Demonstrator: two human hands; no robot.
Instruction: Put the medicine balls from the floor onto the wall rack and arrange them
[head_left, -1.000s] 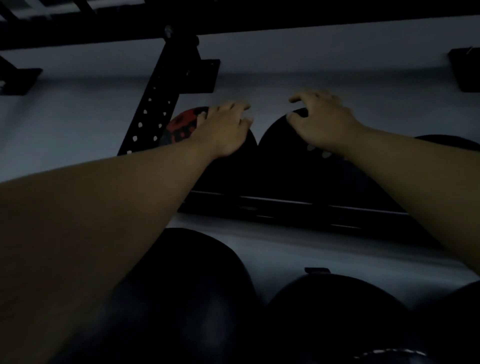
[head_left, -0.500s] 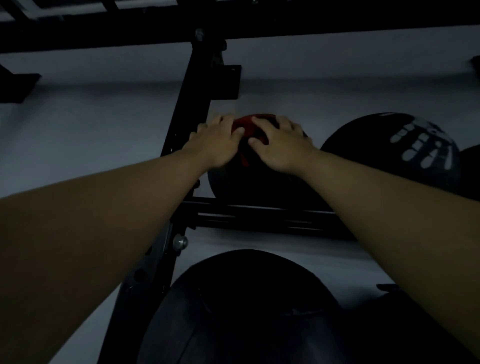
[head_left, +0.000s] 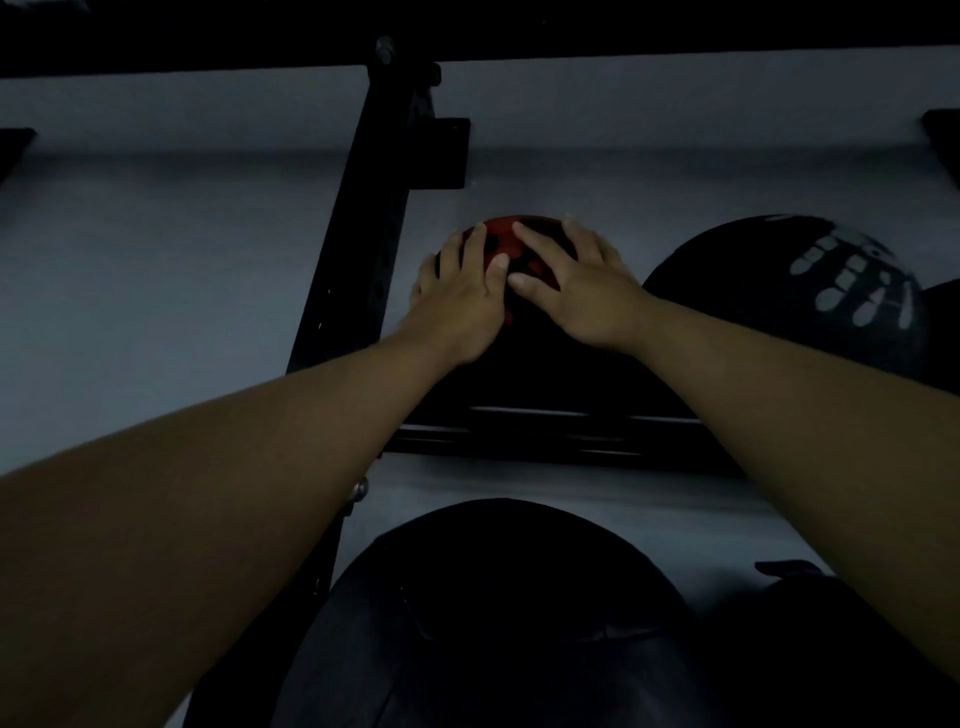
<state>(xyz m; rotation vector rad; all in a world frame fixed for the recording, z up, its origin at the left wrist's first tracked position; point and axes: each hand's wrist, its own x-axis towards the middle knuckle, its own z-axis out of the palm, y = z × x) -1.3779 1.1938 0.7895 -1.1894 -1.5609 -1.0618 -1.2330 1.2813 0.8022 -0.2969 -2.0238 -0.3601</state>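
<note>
Dim light. Landmark: black upright post (head_left: 363, 249) of the wall rack. Just right of the post, left hand (head_left: 462, 306) lies flat on the red-and-black medicine ball (head_left: 524, 332), fingers spread, not curled. Right hand (head_left: 587, 291) beside it, fingers splayed on the same ball. Ball sits on rack rail (head_left: 545, 431). Farther right, white-printed ball (head_left: 810, 296). Below the rail, large black ball (head_left: 493, 613).

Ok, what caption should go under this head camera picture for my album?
Both hands, left hand and right hand, press on a red-topped medicine ball sitting on the dark wall rack.
</note>
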